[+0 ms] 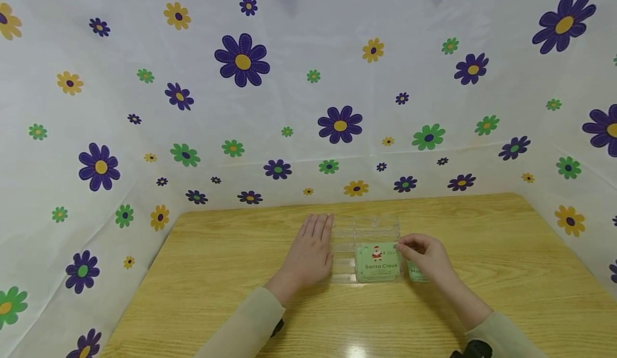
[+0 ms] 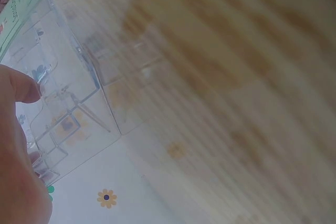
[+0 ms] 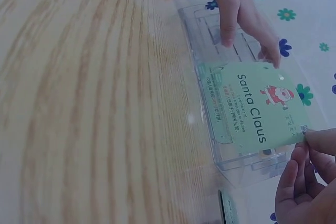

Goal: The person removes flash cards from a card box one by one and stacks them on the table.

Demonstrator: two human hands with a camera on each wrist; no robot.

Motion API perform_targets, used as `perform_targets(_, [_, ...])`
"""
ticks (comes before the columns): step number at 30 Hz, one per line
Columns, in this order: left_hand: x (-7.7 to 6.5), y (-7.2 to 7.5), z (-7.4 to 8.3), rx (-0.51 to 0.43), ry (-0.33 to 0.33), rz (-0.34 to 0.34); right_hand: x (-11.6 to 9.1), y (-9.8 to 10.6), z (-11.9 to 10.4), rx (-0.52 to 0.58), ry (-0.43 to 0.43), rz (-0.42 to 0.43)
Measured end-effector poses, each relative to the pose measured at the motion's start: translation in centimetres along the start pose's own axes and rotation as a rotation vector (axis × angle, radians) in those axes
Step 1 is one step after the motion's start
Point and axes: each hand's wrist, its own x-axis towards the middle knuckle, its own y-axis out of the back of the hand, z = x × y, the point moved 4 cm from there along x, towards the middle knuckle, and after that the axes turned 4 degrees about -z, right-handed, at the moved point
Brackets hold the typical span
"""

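A clear plastic card holder [image 1: 343,263] with stepped compartments lies on the table. My left hand [image 1: 312,251] rests along its left side, fingers straight and together; its thumb [image 2: 26,88] shows over the clear plastic in the left wrist view. At the holder's right half is a green card [image 1: 378,264] printed "Santa Claus" with a small Santa figure. My right hand [image 1: 426,253] pinches that card's upper right corner between thumb and index finger. Another green card [image 3: 219,124] sits partly hidden behind the Santa Claus card in the right wrist view.
Right of the holder lies one more green card [image 1: 417,273], partly covered by my right hand, its printed word starting "Mot". The wooden table [image 1: 217,272] backs onto a white cloth [image 1: 289,101] patterned with flowers, which also rises on both sides.
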Motion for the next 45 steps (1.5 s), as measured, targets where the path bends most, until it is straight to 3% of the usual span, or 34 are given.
perform_targets(28, [0.0, -0.3, -0.1, -0.003, -0.001, 0.043, 0.0, 0.8, -0.1, 0.098, -0.010, 0.033])
perform_targets(45, [-0.1, 0.0, 0.1, 0.001, 0.012, -0.007, 0.2, 1.6, -0.5, 0.136, -0.020, 0.034])
